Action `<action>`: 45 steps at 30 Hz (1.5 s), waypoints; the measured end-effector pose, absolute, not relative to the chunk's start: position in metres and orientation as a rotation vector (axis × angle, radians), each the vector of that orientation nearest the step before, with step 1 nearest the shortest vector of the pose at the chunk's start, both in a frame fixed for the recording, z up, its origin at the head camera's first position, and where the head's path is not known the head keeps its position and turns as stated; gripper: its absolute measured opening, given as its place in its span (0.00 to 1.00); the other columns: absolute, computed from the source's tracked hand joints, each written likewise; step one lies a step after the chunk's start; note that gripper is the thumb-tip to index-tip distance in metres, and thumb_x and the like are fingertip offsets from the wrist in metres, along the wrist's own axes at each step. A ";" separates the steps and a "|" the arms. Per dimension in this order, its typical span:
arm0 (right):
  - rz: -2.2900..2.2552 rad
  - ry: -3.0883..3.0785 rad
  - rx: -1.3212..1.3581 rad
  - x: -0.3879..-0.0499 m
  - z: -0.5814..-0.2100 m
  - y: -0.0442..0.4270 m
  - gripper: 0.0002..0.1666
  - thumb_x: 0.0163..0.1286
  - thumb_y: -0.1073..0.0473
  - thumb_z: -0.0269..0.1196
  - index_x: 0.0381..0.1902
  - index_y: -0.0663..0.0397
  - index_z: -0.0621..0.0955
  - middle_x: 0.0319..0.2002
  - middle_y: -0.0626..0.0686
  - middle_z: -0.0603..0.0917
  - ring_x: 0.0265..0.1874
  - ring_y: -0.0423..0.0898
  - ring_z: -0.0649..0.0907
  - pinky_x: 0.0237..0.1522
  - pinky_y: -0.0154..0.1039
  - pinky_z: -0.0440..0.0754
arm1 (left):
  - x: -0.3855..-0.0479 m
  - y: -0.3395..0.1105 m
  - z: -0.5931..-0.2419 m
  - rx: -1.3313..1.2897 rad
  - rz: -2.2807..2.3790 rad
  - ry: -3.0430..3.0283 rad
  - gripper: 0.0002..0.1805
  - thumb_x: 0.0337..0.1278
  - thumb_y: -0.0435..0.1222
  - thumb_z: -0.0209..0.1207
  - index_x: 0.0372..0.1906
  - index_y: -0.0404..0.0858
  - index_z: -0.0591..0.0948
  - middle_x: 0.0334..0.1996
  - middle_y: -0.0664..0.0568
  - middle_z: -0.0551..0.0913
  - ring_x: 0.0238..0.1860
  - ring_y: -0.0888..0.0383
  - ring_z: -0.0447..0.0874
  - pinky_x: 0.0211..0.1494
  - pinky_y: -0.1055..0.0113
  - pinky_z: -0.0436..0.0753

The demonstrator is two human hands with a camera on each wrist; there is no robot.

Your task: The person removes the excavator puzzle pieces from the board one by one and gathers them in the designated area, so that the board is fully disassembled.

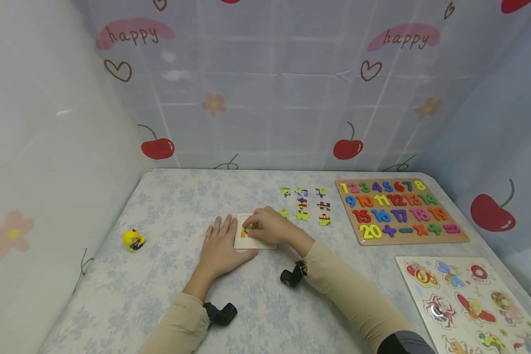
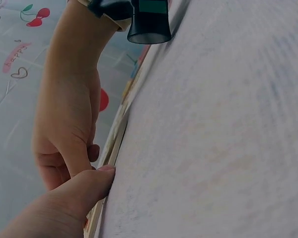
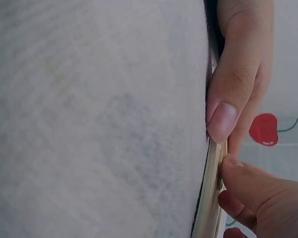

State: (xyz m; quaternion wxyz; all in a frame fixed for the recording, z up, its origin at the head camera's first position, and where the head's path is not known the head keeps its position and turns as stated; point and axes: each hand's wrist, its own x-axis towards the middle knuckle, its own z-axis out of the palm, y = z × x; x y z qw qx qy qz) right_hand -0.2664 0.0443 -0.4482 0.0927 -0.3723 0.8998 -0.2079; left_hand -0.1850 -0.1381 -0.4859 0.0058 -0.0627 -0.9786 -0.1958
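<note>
A small pale wooden puzzle board (image 1: 265, 246) lies flat on the table, with a colourful puzzle piece (image 1: 243, 233) in its left part. My left hand (image 1: 223, 248) rests spread beside the board's left side, its thumb (image 2: 92, 186) along the near edge. Over the board, my right hand (image 1: 267, 226) has thumb and forefinger pinched together at the coloured piece, whose outline the fingers mostly cover. From the right wrist view, the right fingertips (image 3: 233, 166) sit at the board's top face. Several loose jigsaw pieces (image 1: 302, 215) are spread just beyond the right hand.
At the back right lies a number puzzle board (image 1: 355, 231) with coloured numerals. An insect picture puzzle board (image 1: 418, 290) lies at the near right. A small yellow toy figure (image 1: 132, 240) stands on the left. Patterned curtains (image 1: 270, 98) enclose the table.
</note>
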 end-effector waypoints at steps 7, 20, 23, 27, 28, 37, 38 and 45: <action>-0.635 2.650 -1.073 -0.267 -0.450 0.045 0.18 0.66 0.46 0.68 0.53 0.38 0.85 0.38 0.41 0.80 0.38 0.41 0.73 0.42 0.36 0.72 | -0.185 -0.138 -0.487 -0.190 -0.605 -3.064 0.63 0.47 0.77 0.52 0.80 0.40 0.51 0.81 0.47 0.48 0.81 0.43 0.37 0.81 0.42 0.42; -0.638 2.591 -1.080 -0.267 -0.451 0.041 0.18 0.67 0.53 0.67 0.55 0.38 0.84 0.49 0.43 0.80 0.48 0.41 0.73 0.53 0.39 0.74 | -0.182 -0.137 -0.483 -0.190 -0.648 -3.053 0.62 0.48 0.75 0.54 0.79 0.39 0.52 0.80 0.46 0.49 0.81 0.43 0.37 0.81 0.42 0.42; -0.639 2.580 -1.080 -0.268 -0.451 0.042 0.15 0.68 0.53 0.66 0.52 0.36 0.85 0.49 0.42 0.79 0.48 0.41 0.73 0.52 0.38 0.73 | -0.182 -0.137 -0.484 -0.191 -0.642 -3.052 0.62 0.48 0.75 0.53 0.79 0.40 0.52 0.80 0.47 0.49 0.81 0.43 0.37 0.81 0.42 0.42; -0.653 2.573 -1.072 -0.267 -0.450 0.042 0.13 0.68 0.54 0.66 0.51 0.38 0.85 0.49 0.43 0.79 0.48 0.41 0.73 0.53 0.39 0.74 | -0.182 -0.136 -0.483 -0.194 -0.647 -3.051 0.62 0.48 0.75 0.54 0.79 0.39 0.52 0.80 0.46 0.49 0.81 0.43 0.38 0.81 0.42 0.42; -0.650 2.579 -1.064 -0.267 -0.450 0.042 0.14 0.68 0.53 0.66 0.51 0.39 0.85 0.49 0.43 0.80 0.48 0.41 0.73 0.53 0.39 0.74 | -0.182 -0.136 -0.483 -0.195 -0.649 -3.050 0.62 0.48 0.75 0.54 0.79 0.39 0.52 0.80 0.46 0.49 0.81 0.43 0.38 0.81 0.42 0.42; -0.640 2.651 -0.993 -0.269 -0.449 0.047 0.14 0.64 0.46 0.70 0.46 0.38 0.85 0.48 0.42 0.81 0.47 0.42 0.72 0.51 0.40 0.75 | -0.183 -0.136 -0.483 -0.187 -0.628 -3.056 0.62 0.48 0.75 0.54 0.79 0.39 0.52 0.80 0.46 0.49 0.81 0.42 0.38 0.81 0.42 0.43; -0.651 2.650 -0.990 -0.269 -0.449 0.047 0.13 0.63 0.47 0.70 0.45 0.38 0.84 0.47 0.42 0.82 0.46 0.42 0.72 0.51 0.39 0.75 | -0.183 -0.136 -0.483 -0.189 -0.628 -3.054 0.62 0.48 0.75 0.54 0.79 0.39 0.52 0.80 0.46 0.49 0.81 0.42 0.38 0.81 0.42 0.43; -0.862 2.548 -0.989 -0.268 -0.447 0.048 0.12 0.63 0.55 0.71 0.38 0.45 0.78 0.35 0.44 0.83 0.35 0.40 0.78 0.41 0.35 0.78 | -0.184 -0.137 -0.484 -0.182 -0.627 -3.056 0.63 0.47 0.75 0.54 0.79 0.39 0.52 0.80 0.46 0.49 0.81 0.43 0.37 0.81 0.42 0.43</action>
